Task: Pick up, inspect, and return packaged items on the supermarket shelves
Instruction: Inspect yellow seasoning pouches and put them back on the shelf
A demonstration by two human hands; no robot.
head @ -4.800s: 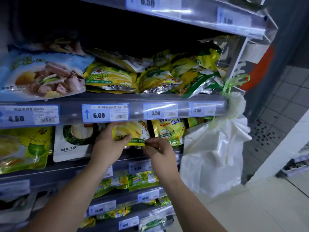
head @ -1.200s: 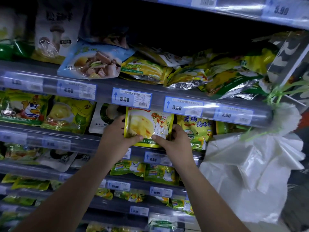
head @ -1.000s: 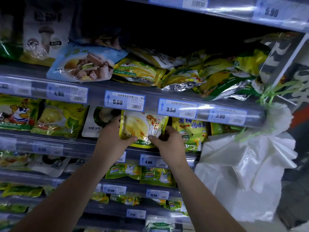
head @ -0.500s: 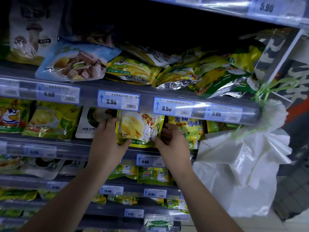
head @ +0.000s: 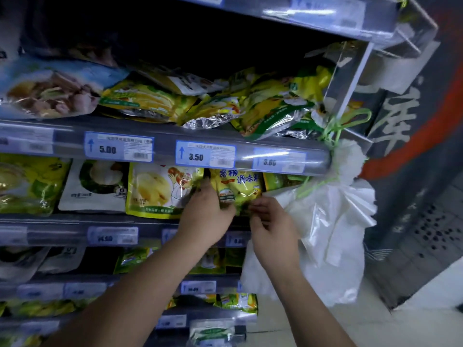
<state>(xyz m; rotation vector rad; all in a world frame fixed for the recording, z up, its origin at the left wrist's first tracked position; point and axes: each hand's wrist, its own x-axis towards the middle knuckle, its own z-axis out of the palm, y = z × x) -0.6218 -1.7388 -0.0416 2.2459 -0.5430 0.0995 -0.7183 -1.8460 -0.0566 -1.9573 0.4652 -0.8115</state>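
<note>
Under the 3.50 price tag (head: 205,156), centre frame, yellow seasoning packet (head: 238,186) stands upright, long axis vertical, just above both hands. Left hand (head: 205,214) grip pinches its lower-left edge; right hand (head: 271,221) curls at lower-right corner, grip too blurred to tell.
</note>
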